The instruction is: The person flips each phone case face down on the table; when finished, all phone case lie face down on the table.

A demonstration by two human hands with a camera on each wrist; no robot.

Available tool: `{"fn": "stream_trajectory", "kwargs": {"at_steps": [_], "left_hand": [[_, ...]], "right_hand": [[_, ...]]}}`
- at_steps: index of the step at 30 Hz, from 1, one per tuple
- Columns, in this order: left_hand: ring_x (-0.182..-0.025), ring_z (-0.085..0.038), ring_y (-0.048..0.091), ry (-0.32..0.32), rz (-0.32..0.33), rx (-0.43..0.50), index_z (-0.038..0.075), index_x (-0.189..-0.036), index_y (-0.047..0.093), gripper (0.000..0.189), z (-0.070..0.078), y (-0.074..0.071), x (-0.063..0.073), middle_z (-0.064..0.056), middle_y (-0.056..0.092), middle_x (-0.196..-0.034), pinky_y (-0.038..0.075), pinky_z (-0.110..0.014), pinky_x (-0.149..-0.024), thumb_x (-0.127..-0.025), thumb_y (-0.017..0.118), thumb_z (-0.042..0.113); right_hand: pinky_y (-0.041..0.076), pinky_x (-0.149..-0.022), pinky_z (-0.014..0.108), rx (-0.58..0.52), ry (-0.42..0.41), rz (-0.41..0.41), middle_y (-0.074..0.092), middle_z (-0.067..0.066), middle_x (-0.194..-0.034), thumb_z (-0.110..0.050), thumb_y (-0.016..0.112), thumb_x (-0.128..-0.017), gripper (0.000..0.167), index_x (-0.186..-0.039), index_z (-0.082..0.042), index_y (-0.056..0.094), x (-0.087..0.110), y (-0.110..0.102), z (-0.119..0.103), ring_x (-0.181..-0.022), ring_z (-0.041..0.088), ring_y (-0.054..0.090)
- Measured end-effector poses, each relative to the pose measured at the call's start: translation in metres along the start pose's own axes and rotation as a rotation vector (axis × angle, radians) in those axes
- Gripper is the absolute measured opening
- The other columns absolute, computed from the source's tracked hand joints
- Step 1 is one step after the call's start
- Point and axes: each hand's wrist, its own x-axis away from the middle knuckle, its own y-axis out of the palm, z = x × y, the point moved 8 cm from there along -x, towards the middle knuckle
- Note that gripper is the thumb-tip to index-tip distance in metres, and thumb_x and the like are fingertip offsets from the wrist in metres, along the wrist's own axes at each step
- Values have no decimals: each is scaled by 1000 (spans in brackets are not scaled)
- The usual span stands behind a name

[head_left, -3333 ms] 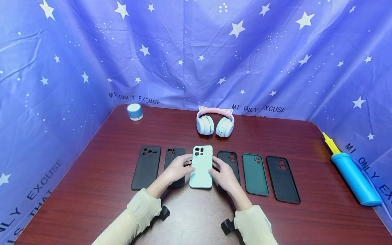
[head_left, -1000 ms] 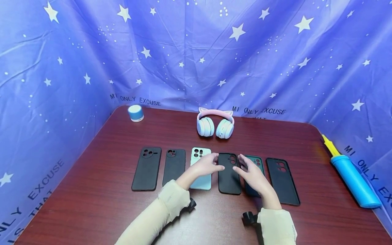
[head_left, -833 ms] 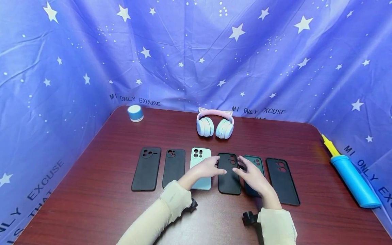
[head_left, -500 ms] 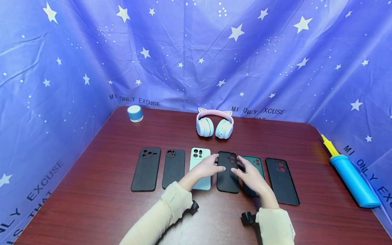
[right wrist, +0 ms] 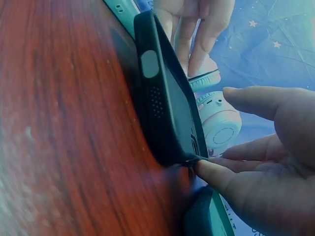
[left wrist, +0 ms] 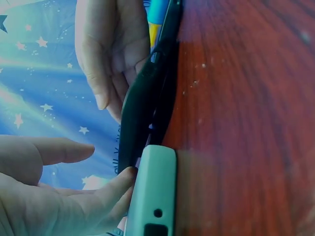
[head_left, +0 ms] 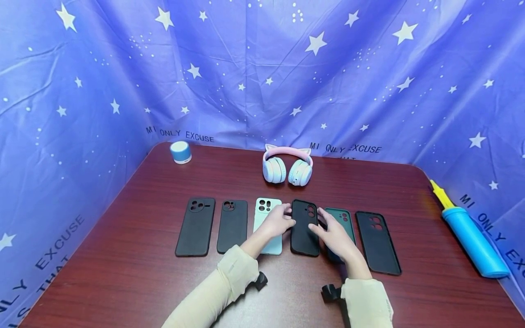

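In the head view a black phone case (head_left: 302, 234) lies between my two hands, open side up. The right wrist view shows its end wall (right wrist: 156, 98) standing tilted, with a dark shadow under it. My left hand (head_left: 276, 223) reaches across the mint phone case (head_left: 274, 245) to the black case's left edge, fingertips right at it, thumb apart. At the right edge is my right hand (head_left: 338, 237), a fingertip touching the rim and the thumb held away. It partly covers the dark green phone case (head_left: 343, 223).
Two more black phone cases, one (head_left: 194, 232) at the far left and one (head_left: 233, 230) beside it, continue the row; another (head_left: 379, 246) ends it at right. Behind stand cat-ear headphones (head_left: 288, 166) and a small blue-and-white cylinder (head_left: 181, 153). A blue pump (head_left: 476, 243) lies at the right edge.
Both hands have moved right, from the mint case to the black one. The black case has shifted slightly away from the person and tilted. The left thumb has drawn back from over it.
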Motion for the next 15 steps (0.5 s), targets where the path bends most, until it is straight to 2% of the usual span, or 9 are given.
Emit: {"fn": "stream_trajectory", "kwargs": {"at_steps": [8, 15], "left_hand": [[-117, -34, 60, -15, 2, 31, -12, -141, 39, 57, -4, 0, -1, -26, 57, -130, 52, -40, -96, -89, 58, -2], [-110, -31, 63, -7, 13, 69, -13, -140, 40, 58, -4, -1, -1, -26, 59, -123, 56, -35, -88, -86, 60, -7]], "right_hand": [[23, -119, 53, -146, 6, -25, 19, 23, -160, -26, 50, -102, 71, -154, 1, 11, -2, 4, 1, -148, 35, 20], [26, -118, 48, -267, -40, 34, 25, 22, -158, -20, 48, -103, 64, -153, 2, 16, -3, -1, -2, -147, 33, 25]]}}
